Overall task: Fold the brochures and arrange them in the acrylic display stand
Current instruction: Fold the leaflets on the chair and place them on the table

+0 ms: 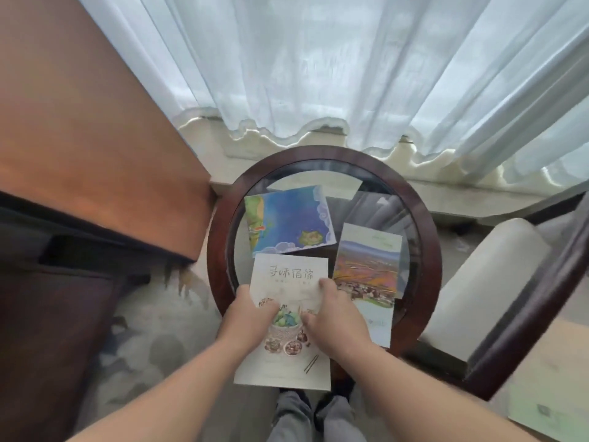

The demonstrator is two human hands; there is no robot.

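I see left hand (251,311), right hand (334,314) gripping white brochure (287,272), lower centre; blue brochure (287,218), landscape brochure (366,263) await above; stand unseen.

Cannot see the fingers of the left hand (247,311), tucked beneath the white brochure (288,269). Cannot read the small print under its title. Near edge of the worktop (427,218) hidden below it; near-left corner of the landscape brochure (366,266) lost behind the right hand (334,317).

We see soft, bright daylight pouring through the sheer curtain (334,59) at twelve o'clock, pale glare on the glass surface (379,208) toward one o'clock, dimmer shade at eight o'clock, slight overall blur, and wide-angle bending at the edges.
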